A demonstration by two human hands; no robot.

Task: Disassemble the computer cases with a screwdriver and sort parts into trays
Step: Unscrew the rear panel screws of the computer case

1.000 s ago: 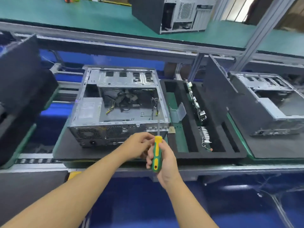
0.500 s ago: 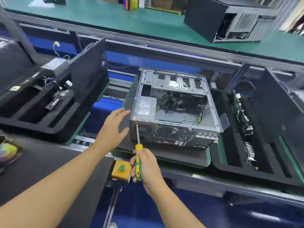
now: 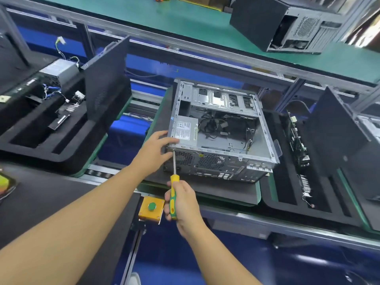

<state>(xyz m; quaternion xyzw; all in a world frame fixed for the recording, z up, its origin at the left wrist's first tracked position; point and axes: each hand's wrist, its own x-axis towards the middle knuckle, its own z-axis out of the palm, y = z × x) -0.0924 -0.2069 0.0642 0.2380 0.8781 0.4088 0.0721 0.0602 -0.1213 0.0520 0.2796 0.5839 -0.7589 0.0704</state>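
Observation:
An open grey computer case [image 3: 221, 138] lies on its side on a black foam pad [image 3: 222, 190], its power supply [image 3: 186, 129] at the near left corner and loose cables inside. My left hand [image 3: 155, 150] holds that near left corner, fingers curled on the top edge. My right hand [image 3: 183, 204] grips a yellow-green screwdriver [image 3: 173, 194]; its shaft points up, the tip at the case's rear left corner beside my left fingers.
A black foam tray [image 3: 296, 182] on the right holds circuit boards. Another foam tray [image 3: 47, 128] on the left holds a power supply and small parts. A yellow box with a green button [image 3: 151, 206] sits at the bench edge. A second case [image 3: 287, 23] stands on the green shelf behind.
The view has swung left and closer. My left hand moved from the screwdriver, opened in the air, then took hold of the case corner. The screwdriver tip rose to that corner.

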